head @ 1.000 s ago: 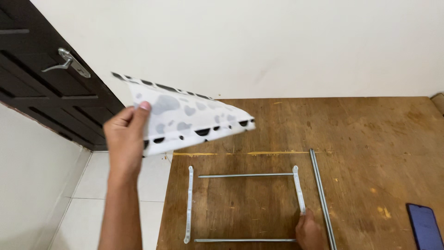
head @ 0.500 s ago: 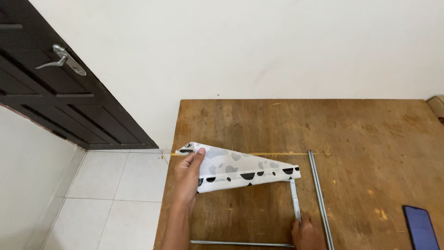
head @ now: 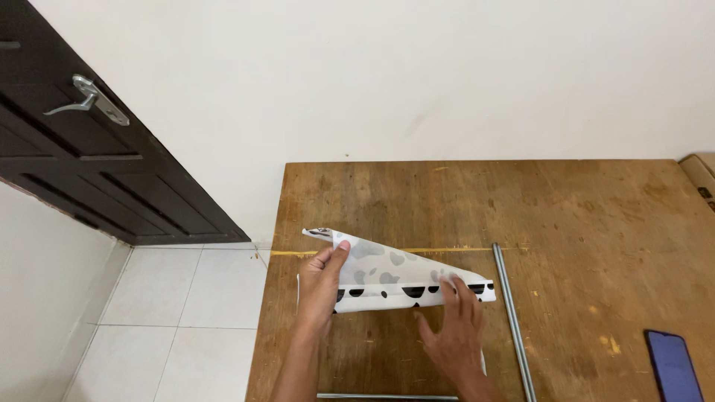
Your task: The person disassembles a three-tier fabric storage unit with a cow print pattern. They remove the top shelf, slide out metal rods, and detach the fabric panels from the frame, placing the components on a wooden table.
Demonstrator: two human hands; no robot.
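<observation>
Your left hand [head: 322, 286] grips the left end of a folded white cloth [head: 395, 275] patterned with grey and black spots, thumb on top and fingers curled under, so that end stays lifted off the bench [head: 596, 216] while the rest slopes down to the right. Your right hand [head: 454, 327] is open, fingers spread flat, pressing the cloth's lower right edge against the wood; that pins the free end in place and keeps the piece stretched between your two hands rather than sagging.

The cloth lies across the near left part of the bench, just in front of a yellow line [head: 417, 249] marked on the wood. A long metal rod [head: 511, 320] runs front to back just beside the cloth's right tip, and a second rod [head: 387, 397] lies crosswise near the front edge, below your hands. A thin white strip [head: 484, 363] peeks out by your right wrist (most of it is hidden, so I cannot tell how it sits).

A dark phone [head: 674, 365] rests well apart at the right. To the left stand a dark door [head: 82, 149] and its metal handle [head: 86, 98], above a tiled floor [head: 186, 313].
</observation>
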